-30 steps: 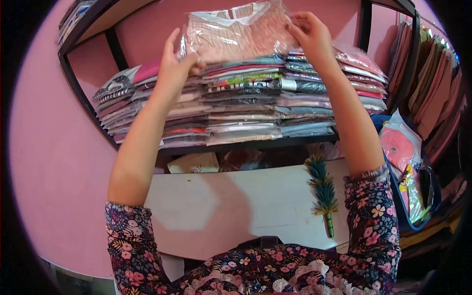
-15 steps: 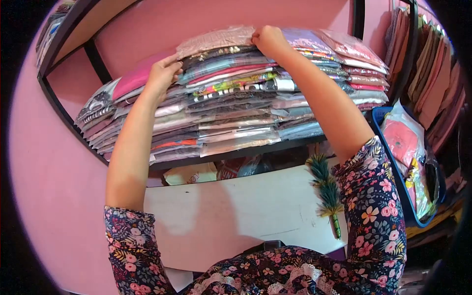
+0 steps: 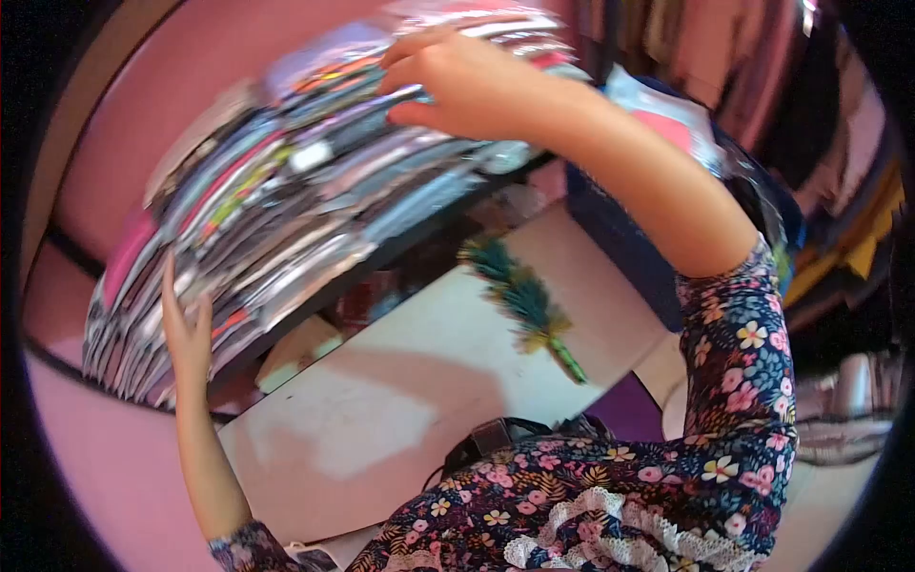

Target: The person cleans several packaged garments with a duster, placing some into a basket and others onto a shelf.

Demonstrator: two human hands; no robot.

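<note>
Stacks of folded garments in clear plastic bags fill a dark-edged shelf, slanting across the view. My left hand is against the front of the left stacks, its fingers stretched out and apart, holding nothing. In front of the right stacks is my right hand, slightly blurred, with thumb and fingers spread and nothing between them. A lilac bagged garment tops the stack just left of it. Pink bagged garments lie behind and above that hand.
A white tabletop lies below the shelf, with a green feathery duster on it. Under my right forearm is a blue basket with bagged clothes. Hanging garments line the far right. Shelf edge runs diagonally.
My view has turned right and tilted. My right hand has left the beige bagged garment on top and moved right; my left hand has moved down the stack fronts, fingers now stretched out.
</note>
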